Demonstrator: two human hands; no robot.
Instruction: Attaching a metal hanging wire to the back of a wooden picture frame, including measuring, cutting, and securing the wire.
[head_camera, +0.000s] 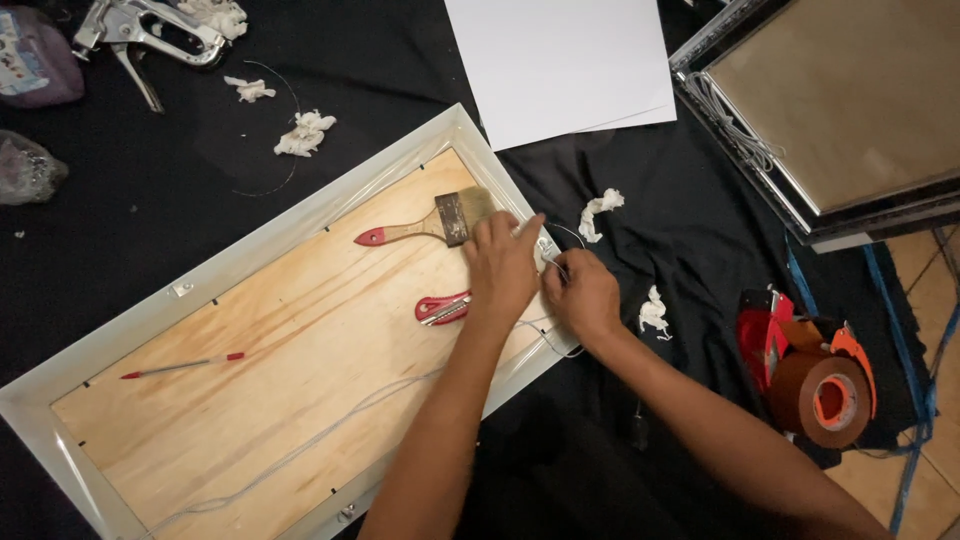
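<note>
A white picture frame (300, 215) lies face down on black cloth, its plywood back (280, 360) showing. My left hand (502, 268) rests on the board near the frame's right edge, fingers pressed down by the rim. My right hand (583, 295) is just beside it, pinching a thin wire (560, 268) at that edge. The wire runs on across the board toward the lower left. A paintbrush (430, 222) with a red-tipped handle lies just above my left hand. A red utility knife (442, 309) lies partly under my left wrist.
A red pen (182, 366) lies on the board at left. White paper sheets (565, 60) sit at the top, a staple gun (150, 30) top left. Crumpled tissue bits (304, 133) dot the cloth. A brown tape dispenser (812, 372) and stacked frames (830, 110) are at right.
</note>
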